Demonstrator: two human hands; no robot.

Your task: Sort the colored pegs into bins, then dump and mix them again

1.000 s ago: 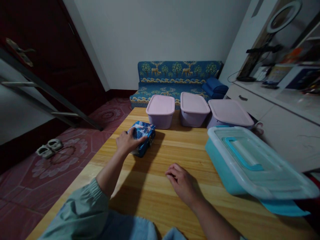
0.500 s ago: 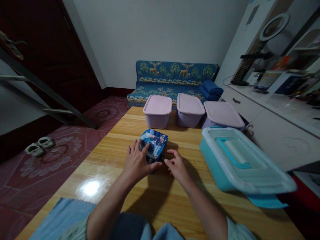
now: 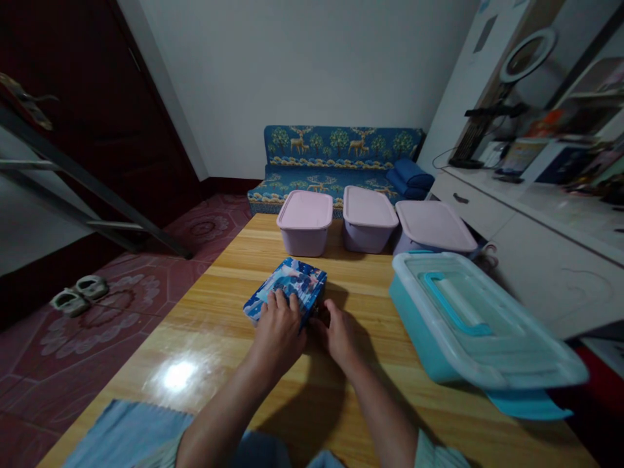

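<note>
A blue patterned box (image 3: 299,279) with a pale, cloud-like picture on its lid lies on the wooden table (image 3: 234,286). My left hand (image 3: 280,325) rests on its near part, the fingers close together on the lid and the thumb down by the near side. At the box's right side, my right hand (image 3: 338,331) has its thumb and forefinger bent against the edge. A small dark, metal-looking detail sits between these fingertips, too dim to make out. The lid looks closed.
Three lidded lilac tubs (image 3: 306,224) line the table's far edge. A turquoise storage box (image 3: 439,325) with a clear lid stands at the right. Blue cloth (image 3: 127,432) lies at the near left. Beyond are a patterned sofa (image 3: 322,175) and a white cabinet (image 3: 526,240).
My left hand has come down from its spread pose onto the near part of the lid, and more of the lid's left side shows. My right hand has closed in on the box's right side.
</note>
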